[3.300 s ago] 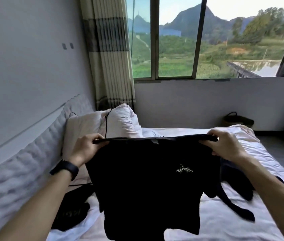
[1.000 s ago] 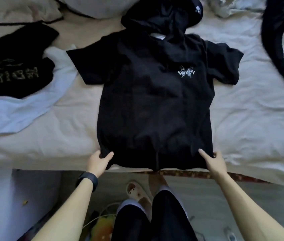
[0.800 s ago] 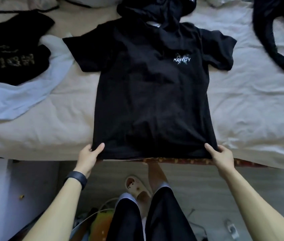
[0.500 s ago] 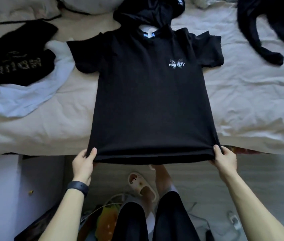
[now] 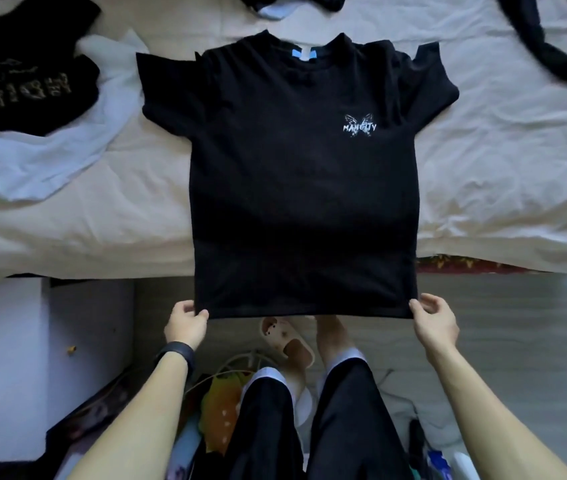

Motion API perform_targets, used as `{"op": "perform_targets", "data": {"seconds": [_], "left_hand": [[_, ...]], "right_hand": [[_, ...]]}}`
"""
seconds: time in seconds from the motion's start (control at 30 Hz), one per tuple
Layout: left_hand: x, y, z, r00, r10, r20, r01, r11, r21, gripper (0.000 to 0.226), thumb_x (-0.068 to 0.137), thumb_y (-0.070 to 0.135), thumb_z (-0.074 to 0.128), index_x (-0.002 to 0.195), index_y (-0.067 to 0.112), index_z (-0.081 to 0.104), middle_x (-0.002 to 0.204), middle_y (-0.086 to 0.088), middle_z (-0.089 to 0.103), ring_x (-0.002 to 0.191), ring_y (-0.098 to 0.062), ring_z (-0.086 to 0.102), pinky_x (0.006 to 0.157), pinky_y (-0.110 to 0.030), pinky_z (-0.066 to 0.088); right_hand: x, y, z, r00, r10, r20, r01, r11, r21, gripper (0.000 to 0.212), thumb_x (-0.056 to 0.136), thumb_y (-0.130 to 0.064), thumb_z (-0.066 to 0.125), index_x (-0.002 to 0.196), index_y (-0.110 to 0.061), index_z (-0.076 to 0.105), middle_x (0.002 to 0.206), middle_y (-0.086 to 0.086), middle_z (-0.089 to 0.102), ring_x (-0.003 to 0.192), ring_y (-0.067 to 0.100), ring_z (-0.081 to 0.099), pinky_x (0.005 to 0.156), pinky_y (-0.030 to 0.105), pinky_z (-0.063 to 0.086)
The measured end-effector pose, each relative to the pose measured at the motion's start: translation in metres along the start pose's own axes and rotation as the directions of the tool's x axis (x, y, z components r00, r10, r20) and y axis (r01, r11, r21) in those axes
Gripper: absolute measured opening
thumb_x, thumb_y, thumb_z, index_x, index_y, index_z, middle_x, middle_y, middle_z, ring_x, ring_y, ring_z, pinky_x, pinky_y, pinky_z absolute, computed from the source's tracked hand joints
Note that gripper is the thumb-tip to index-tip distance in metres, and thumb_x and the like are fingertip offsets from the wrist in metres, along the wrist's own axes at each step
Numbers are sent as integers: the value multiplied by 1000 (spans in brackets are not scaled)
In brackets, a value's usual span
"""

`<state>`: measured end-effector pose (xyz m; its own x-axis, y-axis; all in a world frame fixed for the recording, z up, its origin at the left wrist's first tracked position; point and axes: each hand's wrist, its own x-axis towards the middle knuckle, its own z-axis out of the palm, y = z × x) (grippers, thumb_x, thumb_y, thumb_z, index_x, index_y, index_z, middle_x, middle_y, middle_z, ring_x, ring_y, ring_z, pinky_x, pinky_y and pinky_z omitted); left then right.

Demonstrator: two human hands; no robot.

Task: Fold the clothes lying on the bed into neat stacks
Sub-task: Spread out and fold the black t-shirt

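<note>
A black T-shirt (image 5: 296, 188) with a small white chest print lies front up on the white bed (image 5: 504, 174). Its collar points away from me and its lower part hangs out past the bed's near edge. My left hand (image 5: 185, 322) pinches the hem's left corner. My right hand (image 5: 434, 322) pinches the hem's right corner. Between them the hem is pulled taut and held above the floor.
A black garment with pale lettering (image 5: 22, 84) lies on a light blue one (image 5: 50, 154) at the bed's left. More dark clothes (image 5: 545, 39) lie at the far right and top centre. Below are my legs, a beige slipper (image 5: 287, 341), cables and clutter on the floor.
I lowered the shirt from the air onto the bed, then took hold of the hem. My hands have since drawn the shirt toward me, so the hem now hangs past the bed edge.
</note>
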<state>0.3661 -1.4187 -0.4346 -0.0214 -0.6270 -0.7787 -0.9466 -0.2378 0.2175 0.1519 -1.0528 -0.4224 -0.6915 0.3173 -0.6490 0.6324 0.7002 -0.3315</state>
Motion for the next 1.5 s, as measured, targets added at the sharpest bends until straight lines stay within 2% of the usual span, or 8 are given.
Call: {"op": "perform_targets", "data": {"seconds": [0.2,0.5,0.6,0.83,1.03,1.23,1.4,1.5], "left_hand": [[-9,47,29,918,389,-77,-347,882,318,55,94,30,62,144,18,42,155,-12,29,137,-38,36,108,-48,36],[32,231,109,426,888,174,-731,223,645,71,94,57,41,157,40,14,168,-1,2,154,-26,2,120,-57,7],[65,258,117,442,849,291,-670,97,736,68,96,66,26,156,47,-1,167,5,-12,153,-24,-13,120,-61,0],[74,264,127,586,756,293,-590,151,793,66,93,71,24,154,51,8,168,5,-4,154,-22,-10,118,-60,-5],[47,375,163,414,888,201,-673,150,724,61,86,63,40,128,24,59,137,-6,47,128,-25,40,106,-55,34],[10,569,244,372,852,370,-799,91,595,76,88,64,54,150,23,36,154,0,37,145,-21,29,120,-45,21],[10,646,276,491,639,592,-837,158,523,28,88,50,67,106,29,62,108,2,67,108,-23,61,88,-33,48],[5,665,290,348,720,600,-929,179,325,10,94,30,66,98,22,66,94,4,64,90,-20,60,81,-33,47]], "right_hand": [[-1,-45,37,954,-274,120,297,918,-263,51,98,-33,59,143,-11,50,150,13,47,139,31,41,113,42,33],[59,-196,116,550,-812,197,783,419,-459,61,100,-53,32,155,-29,38,167,7,21,155,25,14,121,50,21],[104,-213,120,483,-808,338,803,255,-538,62,101,-57,23,160,-38,18,170,-1,5,157,18,-4,124,52,6],[202,-202,41,735,-651,190,583,464,-667,68,97,-66,23,159,-44,5,170,-4,-3,156,20,-4,121,50,-7],[230,-267,-1,919,-387,-76,393,915,92,56,91,-50,66,133,-17,51,122,0,63,107,20,62,94,36,47],[273,-324,-8,978,-106,177,-10,831,557,37,85,-37,77,111,-13,67,92,5,75,66,17,70,56,30,53],[275,-313,-18,994,-105,33,62,785,617,6,91,-37,70,95,-34,69,86,-6,72,84,18,71,75,39,60],[270,-298,-27,993,-27,-115,99,721,686,8,92,-40,70,87,-39,64,88,-9,72,87,14,71,76,40,60]]}}
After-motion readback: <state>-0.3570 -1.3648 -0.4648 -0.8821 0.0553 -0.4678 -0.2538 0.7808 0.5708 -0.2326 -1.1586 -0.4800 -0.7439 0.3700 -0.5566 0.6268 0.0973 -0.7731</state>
